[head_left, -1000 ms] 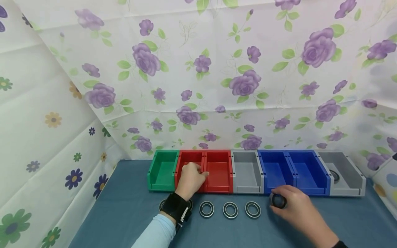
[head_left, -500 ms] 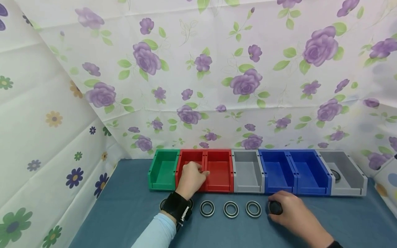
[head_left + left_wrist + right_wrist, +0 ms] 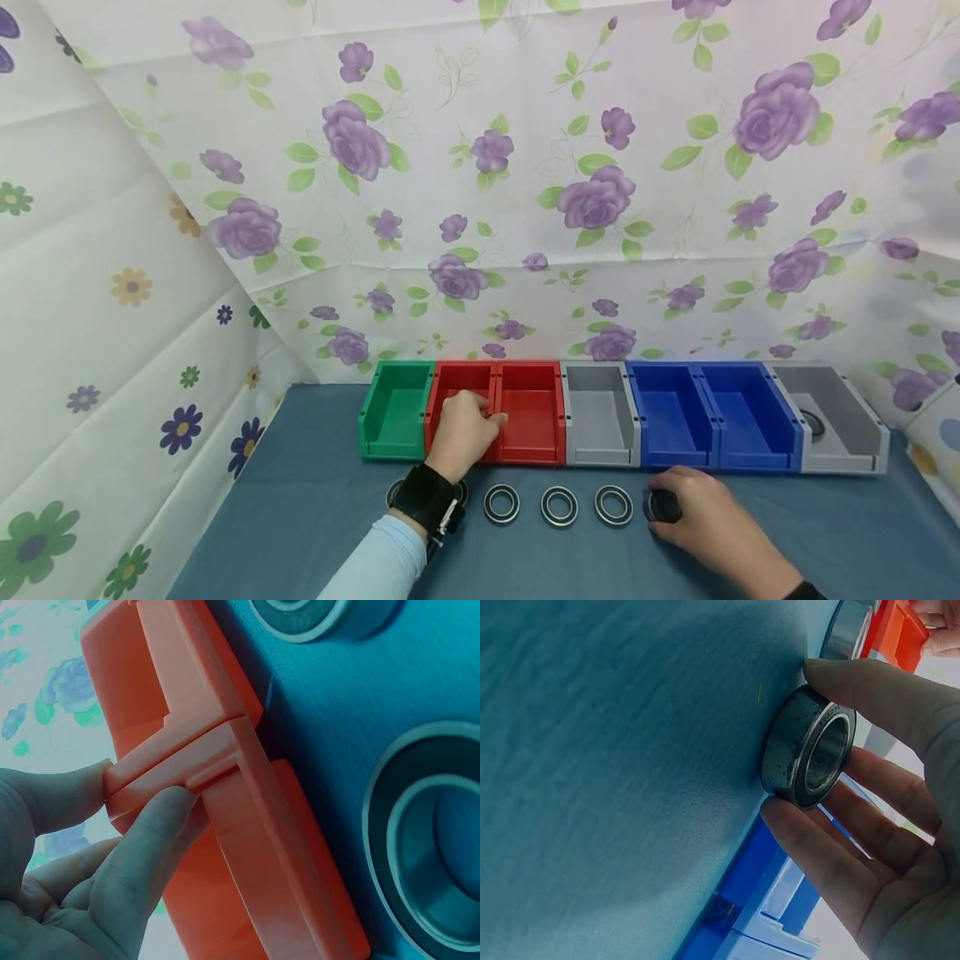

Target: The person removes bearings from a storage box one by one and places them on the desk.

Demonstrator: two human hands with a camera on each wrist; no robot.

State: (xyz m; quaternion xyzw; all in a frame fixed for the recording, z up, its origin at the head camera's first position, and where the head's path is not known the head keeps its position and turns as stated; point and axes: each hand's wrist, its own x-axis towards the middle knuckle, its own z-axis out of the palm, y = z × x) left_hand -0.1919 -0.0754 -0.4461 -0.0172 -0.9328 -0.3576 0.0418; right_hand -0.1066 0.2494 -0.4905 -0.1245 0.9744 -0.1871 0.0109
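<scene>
In the head view my left hand (image 3: 462, 429) is at the red bins (image 3: 528, 421). The left wrist view shows its thumb and fingers pinching the adjoining side walls (image 3: 176, 750) of the two bins. My right hand (image 3: 708, 517) grips a ball bearing (image 3: 665, 506) at the right end of a row on the cloth. In the right wrist view, thumb and fingers hold that bearing (image 3: 784, 754) by its outer rim, low at the cloth. Further bearings lie flat to its left, including one bearing (image 3: 601, 506) closest to it. The left wrist partly hides the leftmost ones.
A green bin (image 3: 393, 417), a grey bin (image 3: 600, 417), two blue bins (image 3: 746, 421) and another grey bin (image 3: 855, 417) stand in line with the red ones. A bearing (image 3: 816, 425) leans inside the rightmost bin. Flowered cloth (image 3: 525, 208) hangs behind.
My right hand has shifted slightly left and lowered the bearing toward the cloth, beside the row. My left hand stays at the red bins.
</scene>
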